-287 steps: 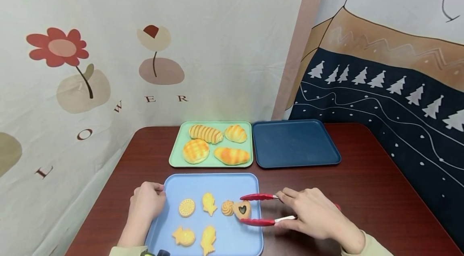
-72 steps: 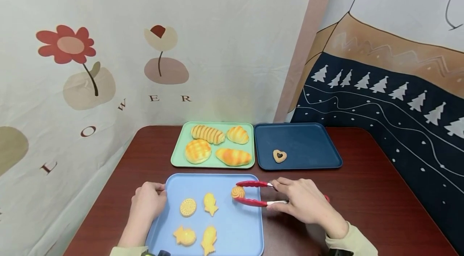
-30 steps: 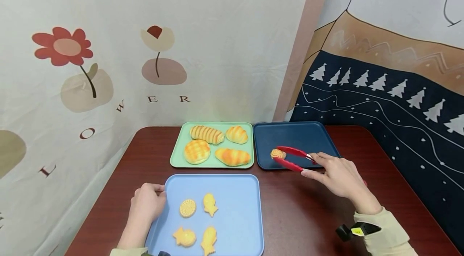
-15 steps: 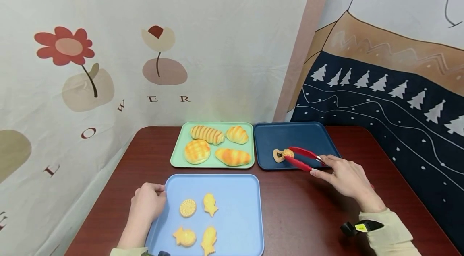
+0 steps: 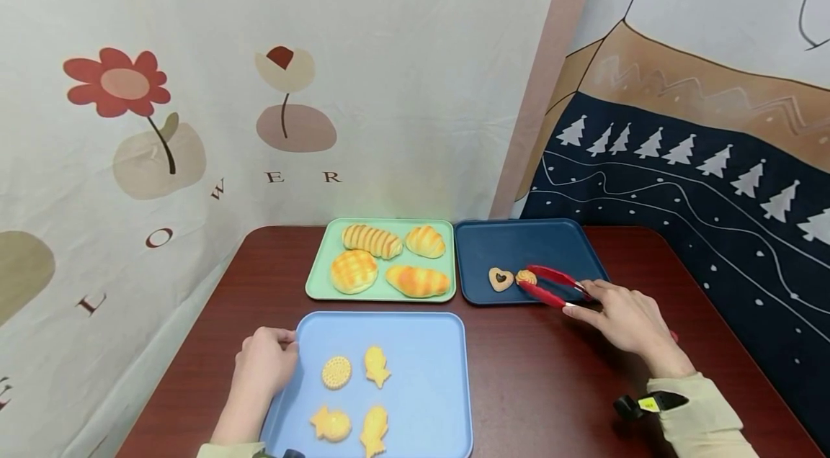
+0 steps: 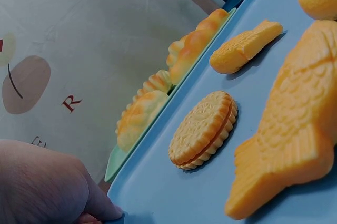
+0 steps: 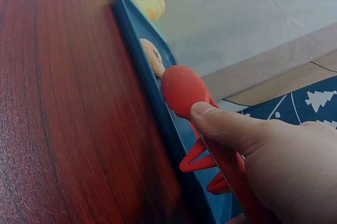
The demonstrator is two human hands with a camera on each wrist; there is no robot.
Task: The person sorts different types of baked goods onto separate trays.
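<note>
My left hand pinches the left rim of the light blue tray, thumb on its edge in the left wrist view. On that tray lie a round sandwich cookie and three fish-shaped cookies. My right hand holds red-tipped tongs over the front of the dark blue tray. Between the tong tips sits a swirl cookie, just right of a heart-shaped cookie. How firmly the tongs press it I cannot tell; in the right wrist view a red tip hides it.
A green tray with several breads stands left of the dark blue tray, side by side. Both are at the back of the brown table. A printed cloth hangs behind.
Both the heart-shaped and swirl cookies moved from the light blue tray to the dark blue one. In the last second the tongs and swirl cookie shifted right, uncovering the heart. My left hand stayed put.
</note>
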